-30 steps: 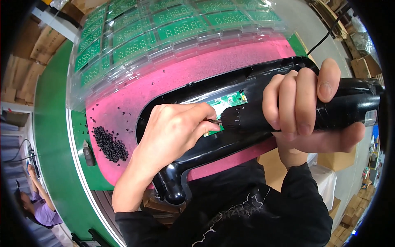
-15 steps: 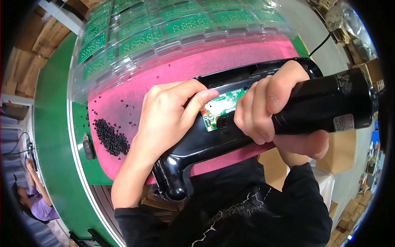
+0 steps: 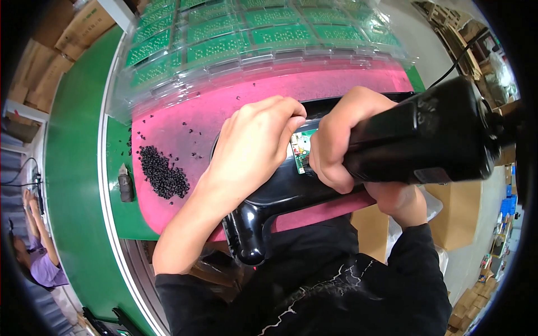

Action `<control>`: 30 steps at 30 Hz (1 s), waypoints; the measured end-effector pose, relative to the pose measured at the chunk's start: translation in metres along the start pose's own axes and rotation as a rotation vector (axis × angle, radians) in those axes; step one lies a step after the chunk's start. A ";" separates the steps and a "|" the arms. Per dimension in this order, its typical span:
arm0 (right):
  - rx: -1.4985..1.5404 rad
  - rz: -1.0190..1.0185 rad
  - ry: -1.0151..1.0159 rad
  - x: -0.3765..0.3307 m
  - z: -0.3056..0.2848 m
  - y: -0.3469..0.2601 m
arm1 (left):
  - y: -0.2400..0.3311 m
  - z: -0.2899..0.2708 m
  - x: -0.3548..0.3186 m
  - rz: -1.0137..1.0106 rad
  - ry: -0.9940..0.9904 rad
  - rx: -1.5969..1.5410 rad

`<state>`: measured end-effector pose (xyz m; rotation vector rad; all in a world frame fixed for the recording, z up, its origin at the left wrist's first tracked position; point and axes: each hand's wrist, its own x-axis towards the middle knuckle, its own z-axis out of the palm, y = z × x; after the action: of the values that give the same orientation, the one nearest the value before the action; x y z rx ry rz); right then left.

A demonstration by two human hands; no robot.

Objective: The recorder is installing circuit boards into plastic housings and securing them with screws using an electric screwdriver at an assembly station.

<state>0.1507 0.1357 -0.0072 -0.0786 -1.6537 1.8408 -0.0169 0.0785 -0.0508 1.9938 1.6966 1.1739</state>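
My right hand (image 3: 342,140) is wrapped round a thick black electric screwdriver (image 3: 417,140), which slants down to the left. Its nose points at a small green circuit board (image 3: 301,151), and my fingers hide the tip. The board lies in a glossy black plastic housing (image 3: 280,193) with a rounded stub at its near left end. Over the board's upper left side, my left hand (image 3: 252,140) rests with thumb and fingertips pinched together. Whatever those fingertips hold is hidden. Part of the board is covered by both hands.
A pink mat (image 3: 330,75) lies under the housing. Black screws (image 3: 162,173) are heaped on its left, beside a dark grey lump (image 3: 126,187). Clear trays of green boards (image 3: 246,36) stand behind. A cardboard box (image 3: 459,213) is at right; a person in purple (image 3: 47,271) sits far left.
The whole view has shifted slightly. The screwdriver has tipped more upright, and my right hand covers more of the board. My left hand has moved a little to the right, fingertips still pinched.
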 end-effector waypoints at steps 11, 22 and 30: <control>0.199 -0.298 0.094 -0.006 -0.034 -0.002 | 0.008 -0.005 0.002 -0.013 -0.366 0.016; 0.243 -0.433 0.146 -0.013 -0.048 -0.009 | 0.012 -0.006 0.006 -0.109 -0.319 -0.251; 0.160 -0.391 0.238 -0.012 -0.037 -0.003 | 0.008 0.004 0.003 0.053 0.005 -0.012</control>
<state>0.1782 0.1624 -0.0160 0.0866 -1.2523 1.5886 -0.0083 0.0799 -0.0467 2.0419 1.6447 1.2049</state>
